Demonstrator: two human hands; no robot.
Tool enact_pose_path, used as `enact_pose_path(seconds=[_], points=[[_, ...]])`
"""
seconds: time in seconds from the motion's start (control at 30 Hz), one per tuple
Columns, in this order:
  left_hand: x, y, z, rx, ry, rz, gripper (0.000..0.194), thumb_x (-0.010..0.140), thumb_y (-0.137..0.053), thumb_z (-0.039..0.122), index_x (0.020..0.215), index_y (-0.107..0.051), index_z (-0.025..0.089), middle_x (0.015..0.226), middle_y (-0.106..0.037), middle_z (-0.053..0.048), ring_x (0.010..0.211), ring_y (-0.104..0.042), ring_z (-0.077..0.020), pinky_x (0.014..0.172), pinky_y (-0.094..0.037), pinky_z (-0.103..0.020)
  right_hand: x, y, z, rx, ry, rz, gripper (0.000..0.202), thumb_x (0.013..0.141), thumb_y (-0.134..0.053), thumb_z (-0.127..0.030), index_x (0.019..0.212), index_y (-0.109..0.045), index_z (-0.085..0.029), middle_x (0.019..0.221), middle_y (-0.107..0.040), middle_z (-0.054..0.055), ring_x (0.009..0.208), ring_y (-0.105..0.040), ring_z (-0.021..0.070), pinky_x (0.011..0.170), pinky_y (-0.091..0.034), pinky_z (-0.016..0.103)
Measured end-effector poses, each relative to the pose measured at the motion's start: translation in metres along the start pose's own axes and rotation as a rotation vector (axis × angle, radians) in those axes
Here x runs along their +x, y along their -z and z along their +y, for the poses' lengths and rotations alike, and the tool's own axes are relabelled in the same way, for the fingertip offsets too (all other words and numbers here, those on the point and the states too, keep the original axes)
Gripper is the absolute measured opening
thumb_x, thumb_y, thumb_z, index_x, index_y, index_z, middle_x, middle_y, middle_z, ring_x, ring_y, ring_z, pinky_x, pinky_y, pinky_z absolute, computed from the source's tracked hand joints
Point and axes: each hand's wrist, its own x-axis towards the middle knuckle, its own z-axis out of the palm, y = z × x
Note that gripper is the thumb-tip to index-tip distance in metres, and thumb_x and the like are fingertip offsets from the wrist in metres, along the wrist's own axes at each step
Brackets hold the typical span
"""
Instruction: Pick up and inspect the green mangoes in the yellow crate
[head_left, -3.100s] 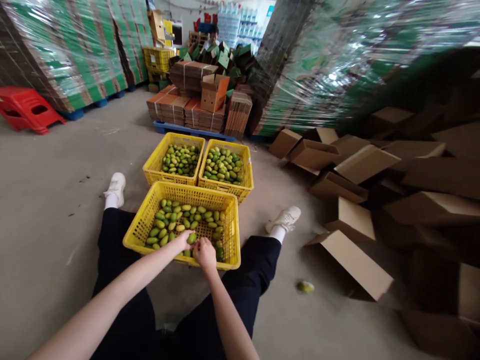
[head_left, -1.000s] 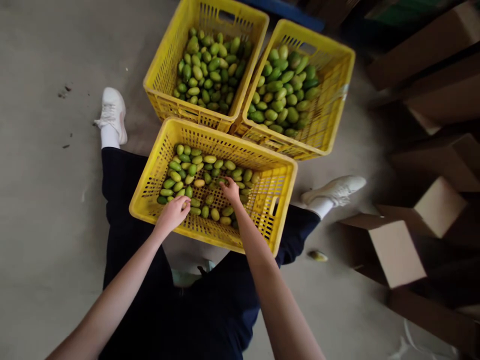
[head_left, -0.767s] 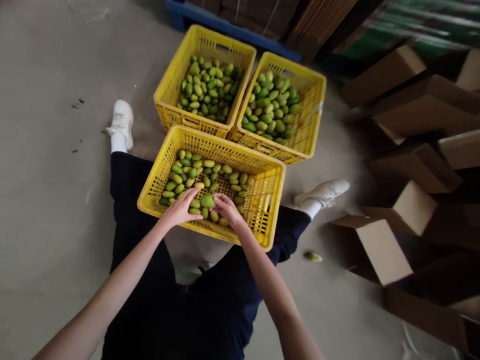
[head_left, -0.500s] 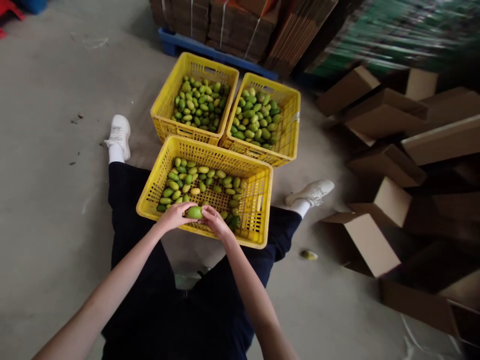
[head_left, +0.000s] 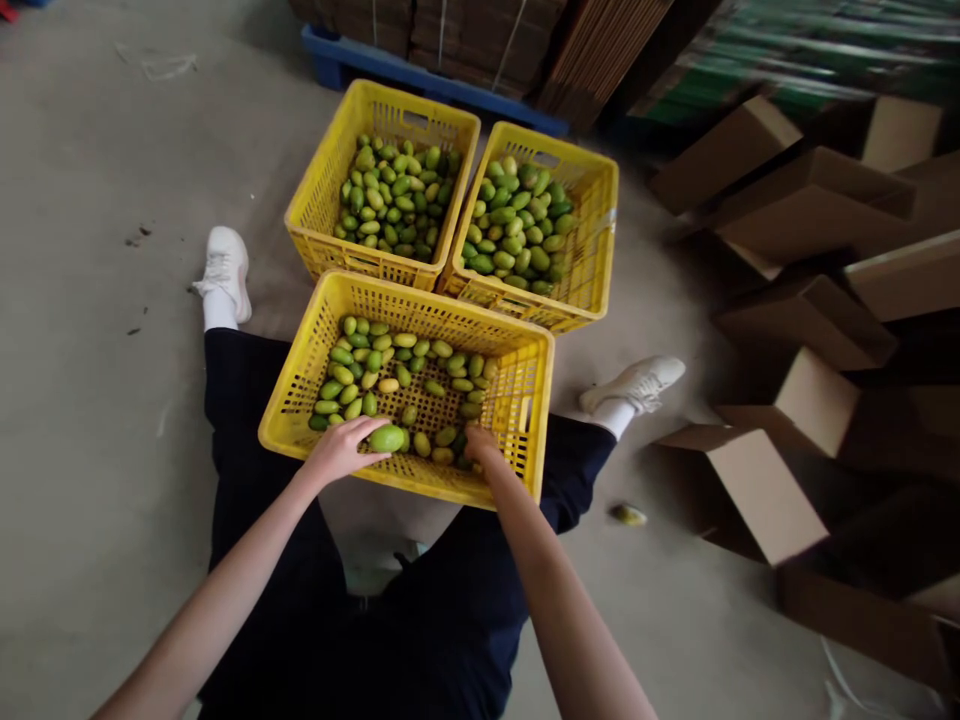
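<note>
My left hand [head_left: 343,450] holds a green mango [head_left: 387,438] between thumb and fingers, over the near side of a yellow plastic crate [head_left: 300,400]. My right hand [head_left: 481,446] reaches down into the near right corner of this crate, against the mangoes [head_left: 442,455] there. Its fingers point downward and are mostly hidden, so I cannot tell whether they grip one. More green and yellowish mangoes [head_left: 352,370] lie loosely over the left and back of the crate floor, and the slotted bottom shows between them.
Behind stand two yellow crates, the left one [head_left: 315,215] and the right one [head_left: 592,230], both holding many mangoes. A single mango [head_left: 628,514] lies on the floor at right. Open cardboard boxes [head_left: 757,490] crowd the right side. A blue pallet [head_left: 442,85] carries cardboard stacks.
My right hand has let go of the mango both hands were touching and moved right, down into the crate's corner. My left hand keeps the mango. The view has shifted slightly.
</note>
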Motion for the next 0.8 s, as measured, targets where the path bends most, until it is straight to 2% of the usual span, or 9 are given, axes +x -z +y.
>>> enact_pose_path(seconds=[0.17,0.37,0.53,0.8], points=[[0.0,-0.002,-0.007,0.328,-0.24,0.045,0.046,0.075,-0.074,0.039,0.117,-0.067,0.022,0.109,-0.072,-0.009,0.099,-0.069,-0.0251,0.091,-0.055,-0.036,-0.001,-0.014,0.001,-0.33,-0.107,-0.218,0.034,0.091,-0.059,-0.034,0.121,-0.057,-0.016,0.123,-0.059,0.01,0.105,-0.061,0.0219,0.089,-0.053,0.043],[0.002,-0.001,-0.012,0.449,-0.333,0.052,0.047,0.078,-0.071,0.042,0.12,-0.065,0.021,0.11,-0.072,-0.009,0.099,-0.069,-0.024,0.087,-0.056,-0.033,-0.001,-0.011,0.001,-0.445,-0.116,-0.284,0.034,0.092,-0.058,-0.034,0.12,-0.058,-0.016,0.124,-0.059,0.011,0.106,-0.061,0.022,0.089,-0.053,0.043],[0.004,-0.001,-0.011,0.446,-0.309,0.042,0.047,0.078,-0.07,0.045,0.116,-0.067,0.018,0.109,-0.072,-0.012,0.098,-0.069,-0.026,0.088,-0.055,-0.035,-0.001,-0.012,0.002,-0.356,-0.116,-0.265,0.035,0.091,-0.059,-0.034,0.12,-0.057,-0.015,0.123,-0.059,0.011,0.105,-0.061,0.0222,0.089,-0.053,0.043],[0.005,-0.001,-0.012,0.381,-0.209,-0.001,0.046,0.075,-0.072,0.045,0.115,-0.068,0.021,0.106,-0.072,-0.011,0.084,-0.069,-0.0231,0.079,-0.055,-0.032,0.005,-0.014,0.006,-0.003,-0.064,-0.227,0.029,0.093,-0.057,-0.034,0.117,-0.059,-0.018,0.12,-0.061,0.008,0.101,-0.062,0.0197,0.086,-0.054,0.04]])
